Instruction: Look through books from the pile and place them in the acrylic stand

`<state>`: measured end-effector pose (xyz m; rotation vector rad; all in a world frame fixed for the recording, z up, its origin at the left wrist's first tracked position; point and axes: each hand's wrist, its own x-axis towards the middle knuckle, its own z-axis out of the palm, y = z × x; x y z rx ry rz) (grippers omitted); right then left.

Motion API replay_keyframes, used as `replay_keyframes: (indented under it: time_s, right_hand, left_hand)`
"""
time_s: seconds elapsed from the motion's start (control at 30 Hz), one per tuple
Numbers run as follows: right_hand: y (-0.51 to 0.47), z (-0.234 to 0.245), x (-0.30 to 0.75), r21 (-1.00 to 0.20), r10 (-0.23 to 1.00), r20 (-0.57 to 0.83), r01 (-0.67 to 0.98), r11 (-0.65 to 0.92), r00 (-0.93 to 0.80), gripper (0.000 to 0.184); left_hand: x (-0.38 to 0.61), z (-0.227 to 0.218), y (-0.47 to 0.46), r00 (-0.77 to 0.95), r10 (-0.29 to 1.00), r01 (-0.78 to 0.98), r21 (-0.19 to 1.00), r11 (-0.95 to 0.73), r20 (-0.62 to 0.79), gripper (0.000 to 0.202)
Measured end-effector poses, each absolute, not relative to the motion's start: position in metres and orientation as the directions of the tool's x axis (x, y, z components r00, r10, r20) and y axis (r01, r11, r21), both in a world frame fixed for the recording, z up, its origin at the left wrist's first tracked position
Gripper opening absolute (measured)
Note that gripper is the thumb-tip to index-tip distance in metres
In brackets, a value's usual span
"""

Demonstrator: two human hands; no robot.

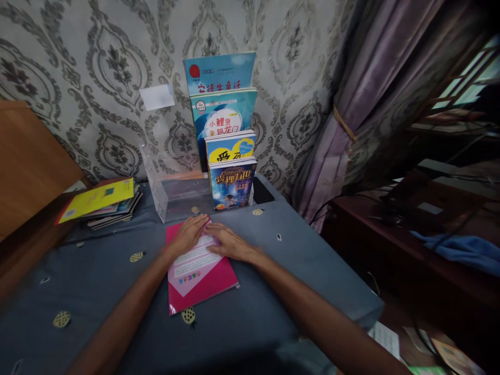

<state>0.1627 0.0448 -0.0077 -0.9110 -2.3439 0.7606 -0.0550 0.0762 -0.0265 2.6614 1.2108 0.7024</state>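
A pink book [201, 278] lies flat on the blue-grey tablecloth [273, 312], in front of me. My left hand [188, 234] rests flat on its upper left part, fingers stretched out. My right hand [230, 242] lies flat on its upper right part, fingers pointing left and nearly meeting the left hand. Just behind the book stands a clear acrylic rack [172, 190] with several children's books [231, 183] upright in stepped rows on its right side; its left side holds nothing.
A stack of thin books with a yellow cover on top [102, 200] lies at the table's far left. A black phone [262, 191] lies right of the rack. Patterned wall behind, purple curtain [363, 104] and a cluttered dark desk [429, 219] to the right.
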Motion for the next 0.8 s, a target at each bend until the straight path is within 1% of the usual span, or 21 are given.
replay_keyframes:
  time_s: [0.1,0.17,0.23,0.33,0.43,0.53,0.63,0.8]
  right_hand:
    - [0.053,-0.011,0.163,-0.688,0.785,0.333,0.435,0.581,-0.522,0.055]
    - [0.062,-0.012,0.163,-0.722,0.818,0.351,0.424,0.546,-0.455,0.054]
    - [0.071,-0.015,0.162,-0.75,0.832,0.342,0.407,0.521,-0.437,0.057]
    - [0.084,-0.019,0.159,-0.761,0.834,0.318,0.403,0.509,-0.452,0.06]
    - [0.092,-0.023,0.155,-0.738,0.833,0.312,0.435,0.516,-0.458,0.057]
    - [0.094,-0.023,0.154,-0.689,0.83,0.314,0.491,0.533,-0.461,0.052]
    - [0.093,-0.022,0.153,-0.654,0.833,0.306,0.534,0.536,-0.462,0.047]
    - [0.093,-0.021,0.153,-0.631,0.833,0.318,0.555,0.542,-0.452,0.044]
  left_hand:
    - [-0.054,-0.027,0.075,0.56,0.745,0.684,0.305,-0.663,0.363,0.043]
    - [-0.054,-0.026,0.075,0.559,0.744,0.686,0.299,-0.663,0.366,0.043]
    - [-0.053,-0.025,0.075,0.564,0.74,0.688,0.288,-0.666,0.366,0.044]
    - [-0.051,-0.018,0.073,0.579,0.732,0.687,0.27,-0.675,0.36,0.043]
    - [-0.049,-0.013,0.071,0.596,0.719,0.673,0.266,-0.69,0.357,0.043]
    - [-0.05,-0.013,0.07,0.596,0.719,0.679,0.254,-0.689,0.358,0.042]
    - [-0.052,-0.017,0.07,0.609,0.715,0.692,0.21,-0.69,0.342,0.042]
    - [-0.052,-0.018,0.063,0.662,0.68,0.673,0.151,-0.724,0.316,0.045]
